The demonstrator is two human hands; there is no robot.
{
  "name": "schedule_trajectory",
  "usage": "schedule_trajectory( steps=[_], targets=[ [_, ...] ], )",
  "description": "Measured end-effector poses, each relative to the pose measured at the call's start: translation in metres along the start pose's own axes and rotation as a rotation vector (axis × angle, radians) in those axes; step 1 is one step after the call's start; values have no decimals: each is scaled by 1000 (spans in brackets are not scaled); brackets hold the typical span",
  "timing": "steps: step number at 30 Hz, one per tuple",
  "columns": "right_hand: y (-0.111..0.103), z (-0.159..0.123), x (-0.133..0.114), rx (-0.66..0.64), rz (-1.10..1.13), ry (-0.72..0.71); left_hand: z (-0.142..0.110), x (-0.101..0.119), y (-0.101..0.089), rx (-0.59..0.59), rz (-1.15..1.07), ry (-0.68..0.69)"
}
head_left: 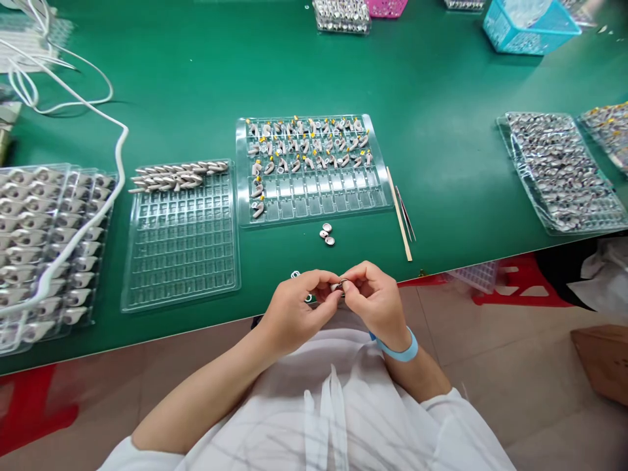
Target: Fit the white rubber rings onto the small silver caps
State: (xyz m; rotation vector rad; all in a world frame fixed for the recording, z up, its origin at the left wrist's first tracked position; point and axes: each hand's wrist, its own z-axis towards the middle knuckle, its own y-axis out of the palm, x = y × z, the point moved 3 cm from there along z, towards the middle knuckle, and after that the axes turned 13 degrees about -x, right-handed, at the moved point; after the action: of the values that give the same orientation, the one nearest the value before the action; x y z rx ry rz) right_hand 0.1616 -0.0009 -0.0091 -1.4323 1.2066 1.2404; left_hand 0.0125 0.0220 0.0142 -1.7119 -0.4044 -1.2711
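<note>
Just over the near edge of the green table, my left hand [297, 311] and my right hand [375, 302] meet, fingertips pinched together. Between them is a small earbud-like part [339, 286], pale at the left and dark at the rim; the fingers cover most of it. My right wrist wears a light blue band [405, 348]. Beyond the hands lie a few small silver-and-white caps [327, 227]. Small white rings [295, 275] sit beside my left hand, partly hidden. A clear tray [318, 208] farther back holds rows of grey curved parts with yellow tips.
A wooden stick [400, 216] and tweezers [405, 214] lie right of that tray. Another clear tray [184, 261] carries grey pieces along its far end. Trays of grey shells [34, 239] and a white cable [118, 150] are at left. A filled tray [562, 173] and blue basket [523, 39] stand right.
</note>
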Motion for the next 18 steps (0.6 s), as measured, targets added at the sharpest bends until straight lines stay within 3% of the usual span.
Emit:
schedule_trajectory(
  steps=[5,14,18],
  targets=[
    [-2,-1,-6,-38,-14,8,1,-1,-4,-4,-82,-45],
    [0,-3,-2,91,-103,-49,-1,-3,-1,-104,-253,-53],
    [-1,-5,-6,70,-164,-33,-1,-8,-1,-90,-271,-24]
  ],
)
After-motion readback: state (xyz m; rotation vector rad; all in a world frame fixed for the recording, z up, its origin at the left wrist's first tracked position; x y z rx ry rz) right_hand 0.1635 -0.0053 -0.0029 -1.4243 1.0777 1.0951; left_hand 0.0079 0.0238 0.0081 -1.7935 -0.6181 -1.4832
